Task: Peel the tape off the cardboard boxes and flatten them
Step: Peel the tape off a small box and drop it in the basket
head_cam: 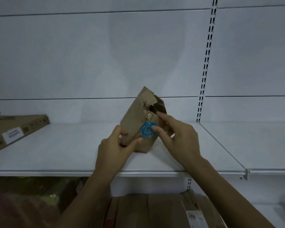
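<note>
A small brown cardboard box (135, 116) stands tilted on one corner on the white shelf (72, 145), its top torn open. A round blue sticker (148, 130) and a strip of clear tape (149, 116) sit on its front face. My left hand (115, 148) grips the box's lower left corner between thumb and fingers. My right hand (178, 135) is at the box's right side, its thumb on the blue sticker and its index finger on the tape near the torn opening.
A flat cardboard box with a white label (15, 130) lies at the shelf's left end. Larger cardboard boxes (155, 211) sit on the level below. A slotted upright (206, 63) and a shelf joint (220, 145) stand to the right.
</note>
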The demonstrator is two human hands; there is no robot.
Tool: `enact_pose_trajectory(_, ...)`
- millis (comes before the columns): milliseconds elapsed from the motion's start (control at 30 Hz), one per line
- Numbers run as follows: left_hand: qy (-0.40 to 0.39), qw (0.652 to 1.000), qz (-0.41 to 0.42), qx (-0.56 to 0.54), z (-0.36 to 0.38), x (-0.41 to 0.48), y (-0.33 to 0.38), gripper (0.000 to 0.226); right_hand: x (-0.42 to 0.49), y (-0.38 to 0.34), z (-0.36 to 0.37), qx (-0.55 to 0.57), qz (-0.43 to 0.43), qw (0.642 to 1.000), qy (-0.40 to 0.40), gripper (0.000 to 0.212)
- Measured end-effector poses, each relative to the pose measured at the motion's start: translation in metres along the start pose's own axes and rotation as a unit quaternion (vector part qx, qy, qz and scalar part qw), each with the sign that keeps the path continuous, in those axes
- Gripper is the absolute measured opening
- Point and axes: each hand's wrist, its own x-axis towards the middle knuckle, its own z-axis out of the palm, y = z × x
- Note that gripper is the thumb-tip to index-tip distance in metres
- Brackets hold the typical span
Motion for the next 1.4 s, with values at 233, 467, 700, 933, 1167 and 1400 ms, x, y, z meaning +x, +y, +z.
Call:
enact_pose_trajectory(233,0.039,0.989,0.065,0.129,0.001,0.000,0.000,0.027,0.005,0.009,0.027,0.044,0.022,0.998,0.036,0.039)
enact_pose_trajectory(467,0.043,0.829,0.476,0.291,-0.013,0.041,0.052,0.031,0.003,0.005,0.031,-0.033,-0.088,0.995,0.025,0.036)
enact_pose_trajectory(700,-0.065,0.837,0.272,0.471,-0.046,0.089,0.054,0.063,0.004,0.008,0.035,0.038,-0.036,0.999,0.009,0.034)
enact_pose_trajectory(933,-0.255,0.888,0.119,0.363,-0.033,0.113,0.067,0.042,0.005,0.001,0.031,0.106,-0.044,0.993,0.010,0.037)
enact_pose_trajectory(1167,-0.259,0.923,-0.108,-0.262,-0.012,0.069,0.031,0.015,0.002,0.005,0.032,0.154,-0.005,0.988,0.008,0.048)
enact_pose_trajectory(1400,-0.138,0.860,-0.210,-0.445,0.016,0.030,0.008,0.071,0.000,0.007,0.034,0.117,0.016,0.992,-0.036,0.034)
